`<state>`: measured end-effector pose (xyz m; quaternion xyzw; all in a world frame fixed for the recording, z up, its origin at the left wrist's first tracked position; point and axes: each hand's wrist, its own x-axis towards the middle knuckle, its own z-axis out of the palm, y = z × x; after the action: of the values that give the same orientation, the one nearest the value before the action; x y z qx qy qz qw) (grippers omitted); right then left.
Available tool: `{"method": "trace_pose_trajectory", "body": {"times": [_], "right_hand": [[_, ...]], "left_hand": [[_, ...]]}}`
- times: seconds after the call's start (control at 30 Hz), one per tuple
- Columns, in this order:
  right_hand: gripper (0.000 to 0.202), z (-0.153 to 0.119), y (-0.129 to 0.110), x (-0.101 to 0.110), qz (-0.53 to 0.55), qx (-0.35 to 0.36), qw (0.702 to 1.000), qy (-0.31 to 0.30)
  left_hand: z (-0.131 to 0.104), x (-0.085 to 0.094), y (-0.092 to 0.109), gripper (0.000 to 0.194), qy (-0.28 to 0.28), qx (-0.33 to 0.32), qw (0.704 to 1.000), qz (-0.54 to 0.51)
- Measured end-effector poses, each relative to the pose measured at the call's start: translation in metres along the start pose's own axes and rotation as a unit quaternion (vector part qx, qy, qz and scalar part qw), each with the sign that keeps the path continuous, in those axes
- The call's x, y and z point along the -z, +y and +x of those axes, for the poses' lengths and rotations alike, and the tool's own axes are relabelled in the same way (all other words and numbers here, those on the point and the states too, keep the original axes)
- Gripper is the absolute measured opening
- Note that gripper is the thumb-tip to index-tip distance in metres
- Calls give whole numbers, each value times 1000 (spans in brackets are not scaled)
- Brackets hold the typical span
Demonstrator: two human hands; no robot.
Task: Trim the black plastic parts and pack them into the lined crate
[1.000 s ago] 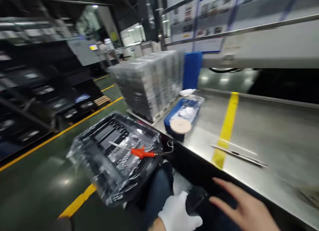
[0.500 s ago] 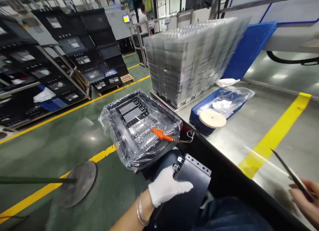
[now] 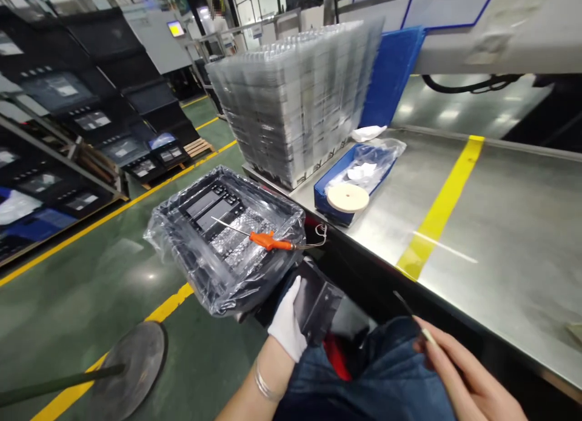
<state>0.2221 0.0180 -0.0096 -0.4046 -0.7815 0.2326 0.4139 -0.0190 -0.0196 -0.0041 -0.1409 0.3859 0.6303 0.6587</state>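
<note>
1. the left hand (image 3: 288, 324), in a white glove with silvery bangles at the wrist, is closed around a black part (image 3: 313, 306), holding it outside the plastic-lined bin (image 3: 184, 245), just off its near right corner.
2. the bare right hand (image 3: 468, 369) pinches a slim tool (image 3: 427, 335), well to the right of the bin, its thin tip pointing up and back toward it; tool and part are apart.
3. as i judge it, the part is picked up and the tool readied, but no contact between them shows, so the handwork on this piece seems unfinished. what has been done to its hidden faces i can't tell.
4. an orange-handled tool (image 3: 268, 241) lies across the bin, nozzle pointing inward. under it are at least two dark panels (image 3: 216, 214) and bubbly clear wrap; whether those are finished or waiting, i can't say.
5. right of the bin, on the metal bench (image 3: 500, 227), sits a blue box (image 3: 321, 197) with a pale disc (image 3: 348, 197) on it.
6. behind the bin rises a stack of clear trays (image 3: 295, 100); far beyond, a person (image 3: 220, 24) is about.
</note>
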Motion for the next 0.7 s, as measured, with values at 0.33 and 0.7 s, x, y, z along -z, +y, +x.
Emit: {"method": "trace_pose_trajectory", "body": {"times": [0.33, 0.7], "right_hand": [[22, 18, -41, -36, 109, 93, 990, -16], [19, 10, -31, -15, 37, 36, 997, 53]], "left_hand": [[-12, 2, -10, 46, -4, 45, 999, 4], [-8, 13, 6, 42, -55, -10, 995, 81]]}}
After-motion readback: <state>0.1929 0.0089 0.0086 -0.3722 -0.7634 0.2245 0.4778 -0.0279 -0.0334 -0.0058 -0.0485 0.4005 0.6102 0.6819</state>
